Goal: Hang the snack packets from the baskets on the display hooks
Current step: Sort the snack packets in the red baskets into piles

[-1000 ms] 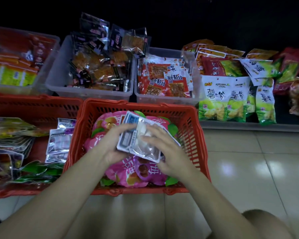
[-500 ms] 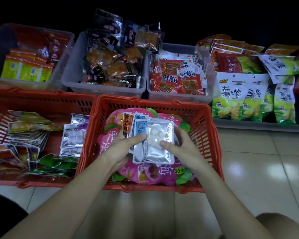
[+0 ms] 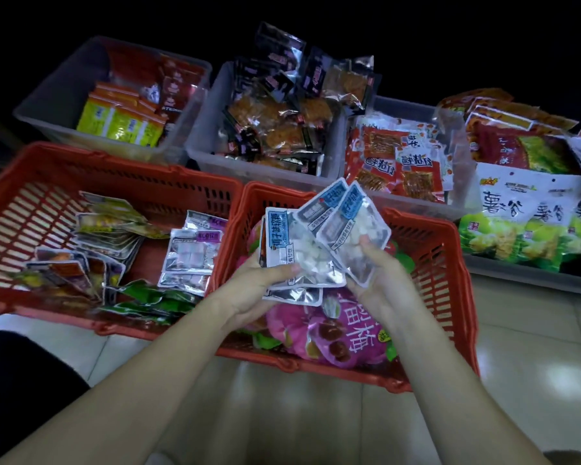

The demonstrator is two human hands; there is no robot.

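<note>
Holding a fan of flat packets over the right basket, clear of its contents. Glossy clear-and-silver film, blue label strips at the top, white lumpy cubes visible through the windows. Under the lower edge, the left hand, thumb curled over the front, pinching the nearer packets; rest of its fingers behind the film, out of sight. At the lower right corner, the right hand, thumb and fingers clamped on the outermost packet. Below, in that red slotted plastic basket, puffy pink bags of shiny wrinkled film with green leaf shapes. Just beside it on the left, a second basket of the same red lattice, strewn with small silver sachets and flat foil packs. Behind, three grey translucent tubs of crinkly snack packs. At far right, white-and-green pillow bags, smooth and plump. Underneath, glossy pale floor tiles with soft reflections.
</note>
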